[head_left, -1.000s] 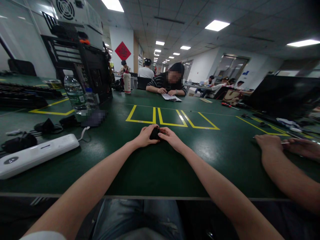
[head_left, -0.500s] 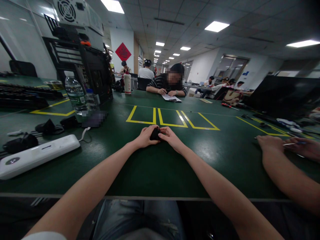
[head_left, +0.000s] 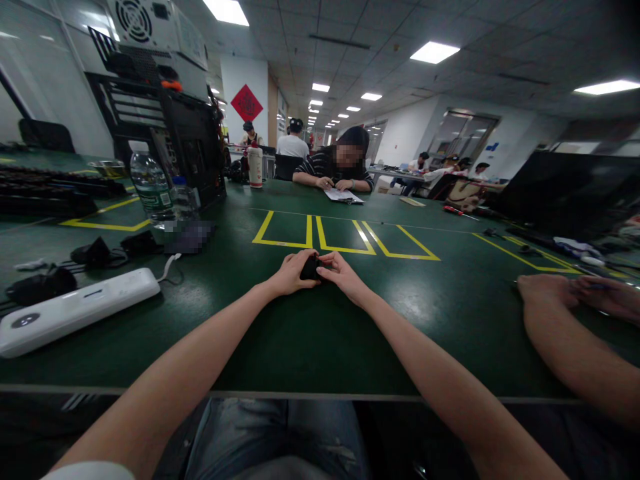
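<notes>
A small black object [head_left: 309, 268], too dark to name more exactly, is held between both hands just above or on the green table [head_left: 300, 347]. My left hand [head_left: 291, 274] is closed around its left side, thumb low and fingers over the top. From the right, my right hand [head_left: 340, 273] pinches its edge with thumb and fingertips. Parts of the object are hidden by the fingers. Beyond the hands, yellow tape outlines [head_left: 345, 253] mark the tabletop.
At left lie a white power strip [head_left: 80, 312] and black adapters [head_left: 95, 252], near a water bottle [head_left: 151, 187] and a computer case [head_left: 190, 140]. A co-worker's hands [head_left: 547, 291] are at right, before a dark monitor [head_left: 565, 193]. Across the table, another person [head_left: 345, 160] leans over a clipboard [head_left: 344, 197].
My hands and the black object stay in place. At right, the co-worker's two hands have come closer together.
</notes>
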Action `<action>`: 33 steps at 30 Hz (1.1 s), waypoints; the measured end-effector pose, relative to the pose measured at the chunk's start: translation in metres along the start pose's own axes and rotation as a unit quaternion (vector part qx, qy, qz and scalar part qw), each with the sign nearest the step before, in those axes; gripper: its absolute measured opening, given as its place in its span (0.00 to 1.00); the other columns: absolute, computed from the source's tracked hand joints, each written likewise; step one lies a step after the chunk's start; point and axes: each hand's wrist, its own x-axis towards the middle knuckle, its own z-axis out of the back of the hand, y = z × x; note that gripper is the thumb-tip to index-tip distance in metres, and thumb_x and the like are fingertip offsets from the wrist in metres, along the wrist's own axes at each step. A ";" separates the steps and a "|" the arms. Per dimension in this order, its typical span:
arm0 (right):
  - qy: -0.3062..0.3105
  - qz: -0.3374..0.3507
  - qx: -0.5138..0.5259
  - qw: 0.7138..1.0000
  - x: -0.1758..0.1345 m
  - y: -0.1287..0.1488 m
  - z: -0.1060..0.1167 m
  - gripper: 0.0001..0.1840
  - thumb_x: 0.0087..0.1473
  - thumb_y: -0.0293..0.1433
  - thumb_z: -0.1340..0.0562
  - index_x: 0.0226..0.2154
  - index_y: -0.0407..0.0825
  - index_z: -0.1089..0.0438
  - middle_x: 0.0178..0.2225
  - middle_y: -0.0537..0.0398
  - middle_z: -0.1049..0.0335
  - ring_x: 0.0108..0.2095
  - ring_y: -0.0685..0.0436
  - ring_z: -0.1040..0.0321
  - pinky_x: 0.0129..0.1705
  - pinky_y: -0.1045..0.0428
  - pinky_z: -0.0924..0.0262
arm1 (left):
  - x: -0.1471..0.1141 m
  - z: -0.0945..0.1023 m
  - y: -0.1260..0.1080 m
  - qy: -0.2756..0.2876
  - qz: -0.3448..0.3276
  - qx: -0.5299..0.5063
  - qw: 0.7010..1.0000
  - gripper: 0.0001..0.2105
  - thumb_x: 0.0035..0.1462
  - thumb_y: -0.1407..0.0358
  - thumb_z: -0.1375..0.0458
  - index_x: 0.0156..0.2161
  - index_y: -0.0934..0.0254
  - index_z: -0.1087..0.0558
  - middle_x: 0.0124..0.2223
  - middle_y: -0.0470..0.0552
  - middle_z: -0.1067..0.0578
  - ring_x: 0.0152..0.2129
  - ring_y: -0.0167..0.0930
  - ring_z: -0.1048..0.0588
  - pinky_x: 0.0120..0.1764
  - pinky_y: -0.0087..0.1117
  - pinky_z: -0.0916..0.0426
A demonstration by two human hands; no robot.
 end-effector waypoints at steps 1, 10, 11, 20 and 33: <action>-0.001 -0.005 -0.001 1.000 0.000 -0.001 0.000 0.17 0.42 0.36 0.39 0.37 0.50 0.40 0.38 0.56 0.38 0.43 0.48 0.41 0.47 0.47 0.46 | 0.000 0.000 0.000 0.001 -0.002 0.000 1.000 0.30 0.44 0.59 0.43 0.52 0.59 0.49 0.51 0.52 0.39 0.49 0.37 0.40 0.51 0.42 0.51; 0.049 -0.008 0.035 0.998 -0.001 0.001 0.004 0.21 0.39 0.31 0.36 0.38 0.51 0.41 0.41 0.55 0.38 0.43 0.47 0.40 0.46 0.47 0.45 | 0.000 0.000 0.001 -0.005 -0.017 0.005 1.000 0.29 0.45 0.59 0.43 0.51 0.60 0.49 0.51 0.53 0.39 0.48 0.37 0.39 0.51 0.42 0.51; 0.049 -0.008 0.038 0.998 -0.002 0.002 0.003 0.20 0.39 0.31 0.36 0.37 0.51 0.42 0.40 0.56 0.38 0.42 0.47 0.40 0.46 0.47 0.45 | 0.000 0.000 0.001 -0.004 -0.017 0.004 1.000 0.29 0.45 0.59 0.43 0.51 0.60 0.49 0.51 0.53 0.39 0.48 0.37 0.39 0.51 0.42 0.51; 0.011 -0.009 0.010 1.000 0.000 0.000 0.001 0.16 0.43 0.35 0.39 0.37 0.51 0.40 0.38 0.55 0.38 0.42 0.47 0.40 0.45 0.47 0.44 | 0.000 -0.002 0.003 -0.002 -0.016 0.007 1.000 0.30 0.45 0.58 0.43 0.52 0.60 0.49 0.51 0.53 0.39 0.48 0.36 0.40 0.51 0.41 0.51; 0.024 0.004 0.023 0.999 -0.002 0.002 0.002 0.15 0.42 0.33 0.39 0.35 0.51 0.41 0.38 0.56 0.38 0.41 0.49 0.40 0.45 0.49 0.45 | 0.001 -0.003 0.004 -0.009 -0.018 0.014 1.000 0.30 0.44 0.58 0.43 0.52 0.60 0.50 0.51 0.52 0.39 0.48 0.36 0.39 0.51 0.40 0.50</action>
